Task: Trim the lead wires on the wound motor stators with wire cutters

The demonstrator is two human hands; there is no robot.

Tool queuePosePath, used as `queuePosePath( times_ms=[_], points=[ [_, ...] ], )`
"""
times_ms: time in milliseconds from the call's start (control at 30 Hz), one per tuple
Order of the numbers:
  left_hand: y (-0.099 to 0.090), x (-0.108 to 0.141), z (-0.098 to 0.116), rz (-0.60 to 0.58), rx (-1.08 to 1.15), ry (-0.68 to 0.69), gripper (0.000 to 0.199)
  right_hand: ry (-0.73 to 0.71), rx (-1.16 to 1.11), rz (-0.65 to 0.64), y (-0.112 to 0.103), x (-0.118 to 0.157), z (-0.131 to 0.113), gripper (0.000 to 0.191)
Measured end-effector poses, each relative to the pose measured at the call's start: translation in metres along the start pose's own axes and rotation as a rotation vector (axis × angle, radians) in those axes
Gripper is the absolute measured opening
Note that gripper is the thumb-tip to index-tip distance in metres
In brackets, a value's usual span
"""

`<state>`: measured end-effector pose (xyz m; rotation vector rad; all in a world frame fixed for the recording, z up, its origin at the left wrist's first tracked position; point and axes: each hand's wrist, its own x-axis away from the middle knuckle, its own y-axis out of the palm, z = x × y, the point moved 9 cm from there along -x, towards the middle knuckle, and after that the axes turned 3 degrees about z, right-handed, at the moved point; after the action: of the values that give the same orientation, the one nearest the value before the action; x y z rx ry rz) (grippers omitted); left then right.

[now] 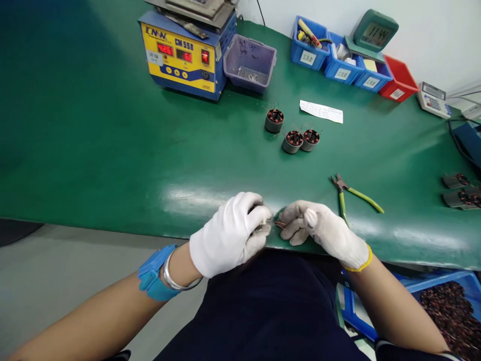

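My left hand [235, 230], in a white glove with a blue wristband behind it, is closed around a small part mostly hidden by the fingers, seemingly a wound motor stator. Thin coppery wires [278, 223] stick out of it to the right. Beside these wires is my gloved right hand [319, 225], its fingers half bent and the thumb apart from the fingertips; whether it touches the wires is unclear. Three wound stators [274, 120] with grey rims and upright wire ends stand beyond the hands. Green-handled cutting pliers [341, 184] lie spread to the right.
At the back stand a yellow-and-blue soldering unit [180, 57], a purple bin [250, 62], blue tool bins [308, 52], a red bin [399, 77], a clock [377, 31] and a calculator [434, 100]. A paper slip [321, 111] lies mid-table. More stators [456, 198] sit far right, above a blue crate [466, 281].
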<state>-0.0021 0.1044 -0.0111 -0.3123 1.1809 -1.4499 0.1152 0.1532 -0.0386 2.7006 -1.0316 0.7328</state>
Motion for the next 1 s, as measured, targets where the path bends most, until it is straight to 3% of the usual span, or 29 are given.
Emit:
queuePosePath(
  times_ms=[100,200,300,500,667,900,1000],
  points=[
    [0.0,0.001,0.001,0.004,-0.005,0.015,0.012,0.043,0.016,-0.088,0.002,-0.004,-0.004,0.07],
    [0.0,0.001,0.002,0.013,-0.02,0.035,0.011,0.102,0.175,-0.16,0.011,-0.011,0.003,0.051],
    [0.0,0.002,0.003,0.023,-0.035,0.047,0.014,0.114,0.218,-0.129,0.015,-0.017,0.011,0.032],
    [0.0,0.002,0.002,0.025,-0.035,0.045,0.014,0.117,0.13,-0.092,0.021,-0.021,0.017,0.026],
    [-0.004,-0.001,0.001,0.0,-0.011,-0.032,0.017,0.134,0.094,-0.054,0.025,-0.024,0.013,0.019],
    [-0.008,0.008,-0.001,-0.068,0.131,-0.15,0.091,0.11,0.07,0.028,0.025,-0.023,0.01,0.009],
    [-0.008,0.011,-0.018,-0.037,0.437,-0.286,0.096,0.011,0.029,0.055,0.026,-0.019,0.007,0.011]
  ],
)
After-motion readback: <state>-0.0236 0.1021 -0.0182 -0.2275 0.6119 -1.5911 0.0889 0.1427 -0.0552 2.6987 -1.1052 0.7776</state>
